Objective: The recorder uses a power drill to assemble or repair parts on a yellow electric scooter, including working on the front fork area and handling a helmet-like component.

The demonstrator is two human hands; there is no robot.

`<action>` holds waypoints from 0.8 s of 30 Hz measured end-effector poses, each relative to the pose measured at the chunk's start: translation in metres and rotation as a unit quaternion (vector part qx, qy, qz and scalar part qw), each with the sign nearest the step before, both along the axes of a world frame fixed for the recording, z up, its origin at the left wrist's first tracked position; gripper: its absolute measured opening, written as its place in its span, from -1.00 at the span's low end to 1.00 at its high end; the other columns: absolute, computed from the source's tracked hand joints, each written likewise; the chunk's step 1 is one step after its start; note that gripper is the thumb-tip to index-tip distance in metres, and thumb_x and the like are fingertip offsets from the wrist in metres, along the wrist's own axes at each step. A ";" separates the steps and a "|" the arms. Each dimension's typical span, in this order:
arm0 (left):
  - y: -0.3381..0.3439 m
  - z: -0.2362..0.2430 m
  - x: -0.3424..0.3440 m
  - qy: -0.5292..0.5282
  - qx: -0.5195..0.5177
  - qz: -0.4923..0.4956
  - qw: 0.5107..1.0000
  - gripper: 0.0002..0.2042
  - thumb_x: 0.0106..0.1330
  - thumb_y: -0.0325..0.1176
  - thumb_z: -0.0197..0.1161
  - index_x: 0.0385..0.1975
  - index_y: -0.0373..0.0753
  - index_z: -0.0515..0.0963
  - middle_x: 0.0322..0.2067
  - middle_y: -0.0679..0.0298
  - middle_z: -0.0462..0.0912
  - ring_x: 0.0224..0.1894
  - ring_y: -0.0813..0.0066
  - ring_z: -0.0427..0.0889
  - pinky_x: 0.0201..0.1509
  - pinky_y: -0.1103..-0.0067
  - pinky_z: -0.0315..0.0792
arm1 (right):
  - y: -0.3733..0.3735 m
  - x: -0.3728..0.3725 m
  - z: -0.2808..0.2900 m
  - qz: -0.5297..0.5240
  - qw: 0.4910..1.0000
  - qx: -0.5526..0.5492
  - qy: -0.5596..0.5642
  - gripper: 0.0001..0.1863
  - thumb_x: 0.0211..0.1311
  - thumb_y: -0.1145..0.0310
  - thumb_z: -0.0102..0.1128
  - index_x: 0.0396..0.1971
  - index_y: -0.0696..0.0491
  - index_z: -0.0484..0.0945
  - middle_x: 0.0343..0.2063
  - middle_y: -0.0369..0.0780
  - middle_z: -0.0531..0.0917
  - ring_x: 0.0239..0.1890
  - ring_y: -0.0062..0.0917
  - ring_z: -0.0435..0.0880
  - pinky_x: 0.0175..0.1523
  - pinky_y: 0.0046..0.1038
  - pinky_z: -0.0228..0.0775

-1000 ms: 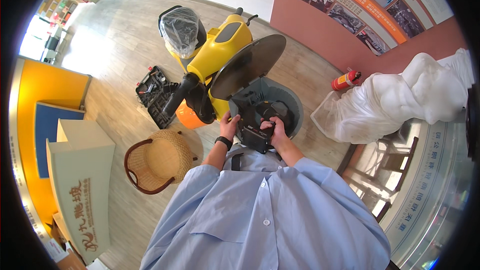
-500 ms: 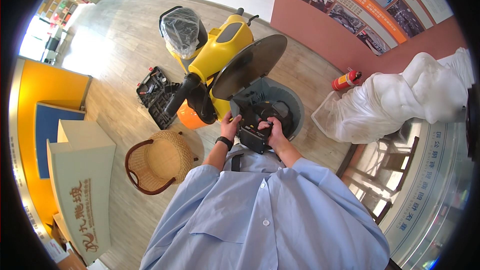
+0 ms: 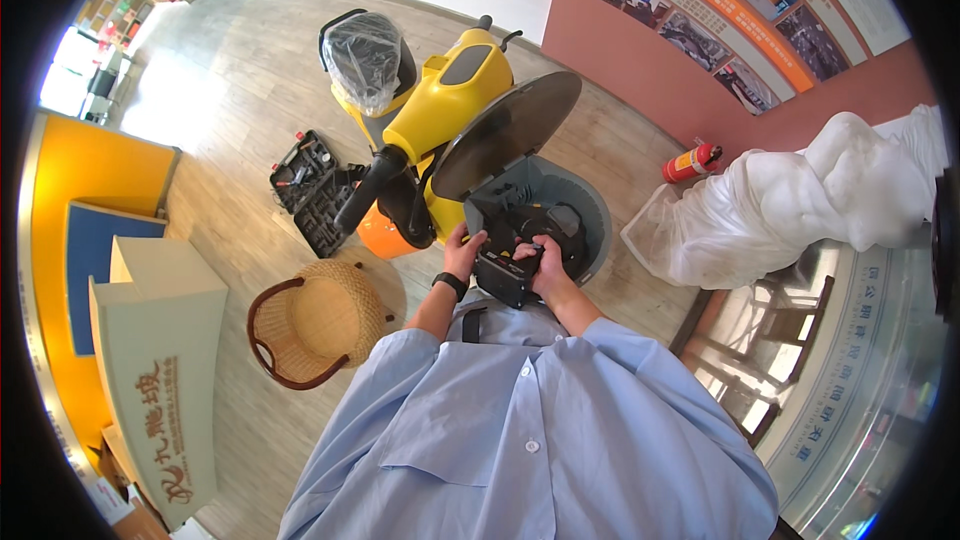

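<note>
In front of my waist I hold a black box (image 3: 503, 278) with both hands. My left hand (image 3: 463, 252) grips its left side, fingers partly hidden behind it. My right hand (image 3: 545, 266) is closed round its upper right part, perhaps a handle. The box is at the near edge of a round grey tub (image 3: 598, 215), which has dark parts inside, hard to make out. A dark round lid (image 3: 510, 135) stands tilted up at the tub's far left. It adjoins a yellow scooter-like machine (image 3: 445, 110) with black grips.
An open black tool case (image 3: 318, 195) lies on the floor left of an orange round object (image 3: 383, 234). A wicker chair (image 3: 325, 315) is nearer on the left. To the right are a red fire extinguisher (image 3: 692, 163) and a plastic-wrapped white figure (image 3: 770, 190). A pale counter (image 3: 150, 325) is far left.
My view has shifted slightly. The black box has tipped or turned a little in my hands, and both hands keep their grip.
</note>
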State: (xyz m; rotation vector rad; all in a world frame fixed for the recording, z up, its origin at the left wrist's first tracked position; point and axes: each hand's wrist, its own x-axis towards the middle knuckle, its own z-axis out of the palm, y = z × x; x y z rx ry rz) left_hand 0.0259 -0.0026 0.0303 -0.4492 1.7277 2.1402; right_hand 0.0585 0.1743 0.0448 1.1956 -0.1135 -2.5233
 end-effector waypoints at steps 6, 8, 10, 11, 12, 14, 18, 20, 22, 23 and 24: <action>-0.004 -0.004 -0.002 0.008 0.018 -0.013 1.000 -0.67 0.15 -0.38 0.28 -0.08 -0.31 0.49 -0.23 0.25 0.60 -0.21 0.53 0.56 -0.09 0.62 0.41 | -0.006 0.002 0.000 0.001 1.000 0.023 0.003 -0.72 -0.01 0.39 0.05 -0.30 0.24 0.33 -0.70 -0.34 0.33 -0.71 -0.66 0.36 -0.43 -0.60 0.35; -0.008 -0.007 -0.002 0.018 0.017 -0.022 0.999 -0.66 0.14 -0.37 0.29 -0.09 -0.32 0.49 -0.23 0.25 0.60 -0.21 0.53 0.55 -0.09 0.62 0.41 | -0.007 0.003 0.001 -0.017 1.000 -0.011 0.002 -0.71 0.00 0.40 0.05 -0.28 0.24 0.32 -0.70 -0.34 0.33 -0.70 -0.66 0.36 -0.41 -0.59 0.35; -0.008 -0.011 -0.004 0.031 0.019 -0.049 0.998 -0.71 0.15 -0.38 0.28 -0.14 -0.31 0.49 -0.25 0.27 0.58 -0.21 0.53 0.55 -0.10 0.61 0.40 | -0.009 0.003 -0.001 -0.014 1.000 0.007 0.006 -0.72 -0.03 0.38 0.06 -0.32 0.22 0.33 -0.71 -0.36 0.33 -0.70 -0.66 0.36 -0.40 -0.58 0.35; -0.009 -0.013 -0.005 0.033 0.023 -0.049 0.998 -0.71 0.15 -0.38 0.28 -0.14 -0.31 0.49 -0.25 0.27 0.58 -0.21 0.53 0.55 -0.10 0.61 0.40 | -0.010 0.004 -0.002 -0.012 1.000 0.021 0.009 -0.73 -0.06 0.36 0.06 -0.35 0.19 0.34 -0.71 -0.37 0.33 -0.69 -0.66 0.37 -0.39 -0.57 0.35; -0.011 -0.013 -0.005 0.027 0.033 -0.057 0.997 -0.70 0.15 -0.38 0.29 -0.13 -0.31 0.49 -0.26 0.27 0.58 -0.22 0.53 0.56 -0.11 0.61 0.41 | -0.013 0.004 -0.003 -0.010 1.000 0.025 0.008 -0.73 -0.06 0.36 0.06 -0.35 0.19 0.34 -0.71 -0.37 0.33 -0.69 -0.66 0.37 -0.39 -0.57 0.35; -0.014 -0.015 -0.006 0.022 0.047 -0.063 0.997 -0.69 0.14 -0.37 0.30 -0.13 -0.31 0.49 -0.26 0.27 0.58 -0.24 0.53 0.57 -0.12 0.61 0.42 | -0.015 0.005 -0.003 -0.019 0.999 0.040 0.002 -0.73 -0.05 0.37 0.06 -0.35 0.20 0.33 -0.71 -0.37 0.32 -0.69 -0.66 0.37 -0.40 -0.58 0.35; -0.011 -0.013 -0.006 0.025 0.049 -0.071 0.996 -0.65 0.13 -0.36 0.31 -0.09 -0.31 0.48 -0.26 0.28 0.58 -0.28 0.56 0.55 -0.16 0.62 0.41 | -0.014 0.007 0.001 -0.035 0.998 0.044 0.008 -0.71 -0.04 0.38 0.06 -0.33 0.22 0.32 -0.72 -0.37 0.30 -0.69 -0.66 0.36 -0.40 -0.59 0.34; -0.011 -0.012 -0.009 0.033 0.046 -0.072 0.996 -0.64 0.13 -0.36 0.31 -0.08 -0.30 0.49 -0.26 0.28 0.57 -0.31 0.59 0.53 -0.22 0.64 0.41 | -0.007 0.007 0.002 -0.040 0.997 0.057 0.015 -0.68 -0.03 0.40 0.06 -0.28 0.26 0.32 -0.69 -0.36 0.31 -0.69 -0.66 0.35 -0.41 -0.62 0.32; -0.008 -0.003 -0.008 -0.006 0.010 -0.078 0.997 -0.65 0.13 -0.35 0.30 -0.08 -0.27 0.49 -0.29 0.31 0.57 -0.42 0.65 0.47 -0.35 0.67 0.37 | 0.012 0.009 0.008 -0.041 0.999 0.014 0.014 -0.68 -0.02 0.40 0.05 -0.27 0.27 0.32 -0.68 -0.34 0.31 -0.69 -0.67 0.34 -0.41 -0.63 0.31; -0.007 -0.003 -0.008 -0.007 0.015 -0.077 0.997 -0.65 0.13 -0.35 0.30 -0.08 -0.27 0.49 -0.29 0.31 0.57 -0.42 0.65 0.47 -0.35 0.67 0.37 | 0.025 0.010 0.011 -0.042 0.998 -0.036 0.013 -0.67 -0.01 0.41 0.05 -0.26 0.29 0.32 -0.66 -0.33 0.32 -0.68 -0.67 0.33 -0.42 -0.63 0.29; -0.009 -0.007 -0.008 -0.010 0.009 -0.079 0.997 -0.66 0.13 -0.35 0.30 -0.09 -0.25 0.50 -0.32 0.33 0.57 -0.45 0.66 0.44 -0.39 0.68 0.34 | 0.037 0.007 0.024 -0.018 0.997 -0.070 0.011 -0.68 0.01 0.41 0.05 -0.25 0.29 0.33 -0.64 -0.31 0.32 -0.69 -0.67 0.32 -0.46 -0.63 0.27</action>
